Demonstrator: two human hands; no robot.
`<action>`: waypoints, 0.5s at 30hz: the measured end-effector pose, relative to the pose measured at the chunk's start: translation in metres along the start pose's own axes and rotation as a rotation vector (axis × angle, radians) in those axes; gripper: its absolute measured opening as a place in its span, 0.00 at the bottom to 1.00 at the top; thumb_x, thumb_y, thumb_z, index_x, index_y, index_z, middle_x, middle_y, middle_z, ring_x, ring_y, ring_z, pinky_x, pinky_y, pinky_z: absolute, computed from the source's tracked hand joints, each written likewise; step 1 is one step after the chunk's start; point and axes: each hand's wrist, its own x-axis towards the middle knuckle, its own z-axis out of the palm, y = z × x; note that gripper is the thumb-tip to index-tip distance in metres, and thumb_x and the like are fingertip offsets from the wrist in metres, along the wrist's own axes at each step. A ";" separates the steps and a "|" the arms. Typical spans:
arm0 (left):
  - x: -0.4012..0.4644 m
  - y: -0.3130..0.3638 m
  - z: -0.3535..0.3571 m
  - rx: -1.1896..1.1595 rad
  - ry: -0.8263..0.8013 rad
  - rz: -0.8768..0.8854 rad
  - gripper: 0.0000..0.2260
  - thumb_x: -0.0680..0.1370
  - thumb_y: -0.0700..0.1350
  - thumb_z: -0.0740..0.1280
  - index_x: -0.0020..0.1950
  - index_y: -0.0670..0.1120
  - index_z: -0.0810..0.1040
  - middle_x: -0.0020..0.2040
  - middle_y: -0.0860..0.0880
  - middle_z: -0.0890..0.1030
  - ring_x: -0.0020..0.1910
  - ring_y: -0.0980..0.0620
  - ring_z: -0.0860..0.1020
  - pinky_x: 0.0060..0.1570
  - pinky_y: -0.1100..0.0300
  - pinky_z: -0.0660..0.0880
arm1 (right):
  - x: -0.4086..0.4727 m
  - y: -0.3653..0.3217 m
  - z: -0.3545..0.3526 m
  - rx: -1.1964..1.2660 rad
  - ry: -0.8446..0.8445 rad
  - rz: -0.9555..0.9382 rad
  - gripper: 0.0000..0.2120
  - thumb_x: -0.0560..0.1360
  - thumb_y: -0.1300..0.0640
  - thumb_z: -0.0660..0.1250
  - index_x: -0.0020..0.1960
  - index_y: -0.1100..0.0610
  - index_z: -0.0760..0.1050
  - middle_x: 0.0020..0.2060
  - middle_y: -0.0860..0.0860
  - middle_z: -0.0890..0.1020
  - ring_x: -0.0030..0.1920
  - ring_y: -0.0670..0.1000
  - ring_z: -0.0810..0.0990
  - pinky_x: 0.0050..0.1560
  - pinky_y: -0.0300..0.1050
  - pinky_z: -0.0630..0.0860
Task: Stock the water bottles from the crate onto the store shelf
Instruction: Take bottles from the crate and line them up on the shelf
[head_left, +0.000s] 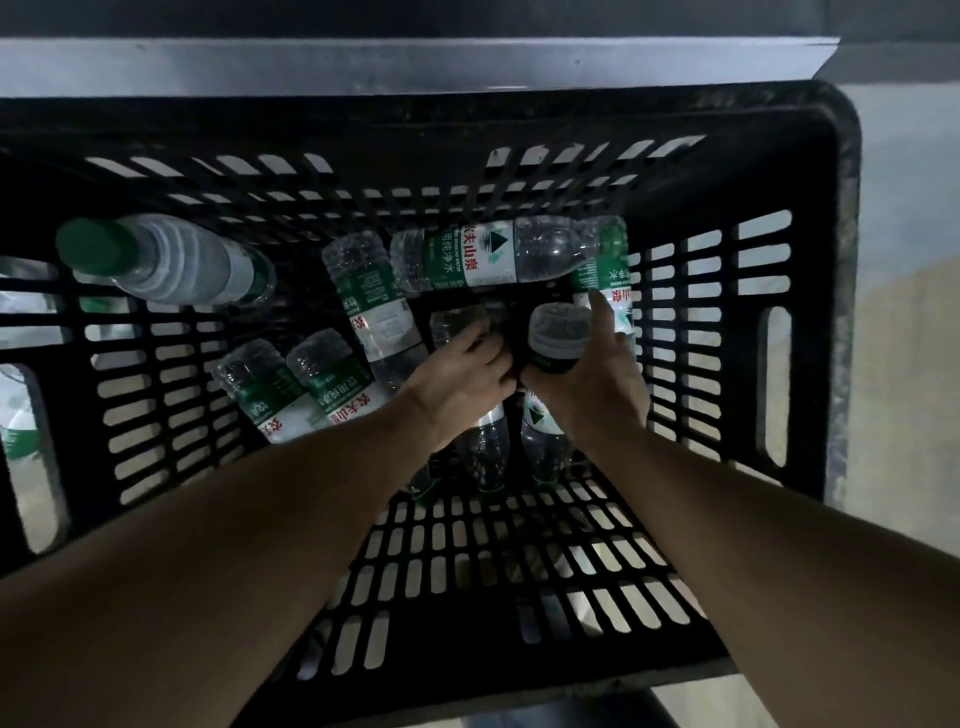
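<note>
I look down into a black slatted plastic crate (779, 171) with several clear water bottles with green labels lying on its floor. My left hand (457, 379) is closed around one lying bottle (488, 447), whose lower body shows below my palm. My right hand (592, 379) grips a second bottle (558, 332), its base tilted up toward me. One bottle (493, 254) lies crosswise behind my hands. Another bottle with a green cap (161, 260) stands at the crate's left.
A grey metal shelf edge (363, 62) runs across the top, just beyond the crate's far rim. More bottles show through the slats at the left (21, 431). A pale floor lies to the right of the crate (909, 364).
</note>
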 end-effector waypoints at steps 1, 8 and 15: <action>-0.002 -0.003 -0.003 -0.025 -0.003 -0.012 0.18 0.78 0.39 0.64 0.68 0.47 0.72 0.70 0.43 0.73 0.72 0.41 0.67 0.75 0.43 0.57 | -0.003 0.003 -0.005 0.033 0.018 -0.011 0.46 0.63 0.35 0.75 0.73 0.41 0.54 0.58 0.52 0.75 0.52 0.54 0.78 0.41 0.42 0.70; -0.043 -0.018 -0.047 -0.199 0.080 -0.315 0.28 0.69 0.46 0.73 0.68 0.47 0.70 0.63 0.45 0.74 0.63 0.43 0.72 0.65 0.45 0.69 | -0.038 0.007 -0.040 0.592 0.269 0.263 0.39 0.56 0.39 0.79 0.59 0.43 0.62 0.48 0.44 0.76 0.48 0.50 0.79 0.39 0.35 0.72; -0.105 -0.027 -0.075 -0.721 -0.062 -0.886 0.34 0.69 0.61 0.74 0.68 0.47 0.67 0.64 0.46 0.74 0.62 0.45 0.74 0.54 0.50 0.77 | -0.063 -0.028 -0.031 1.022 -0.029 0.736 0.47 0.70 0.33 0.68 0.77 0.56 0.53 0.74 0.58 0.65 0.62 0.53 0.73 0.60 0.45 0.71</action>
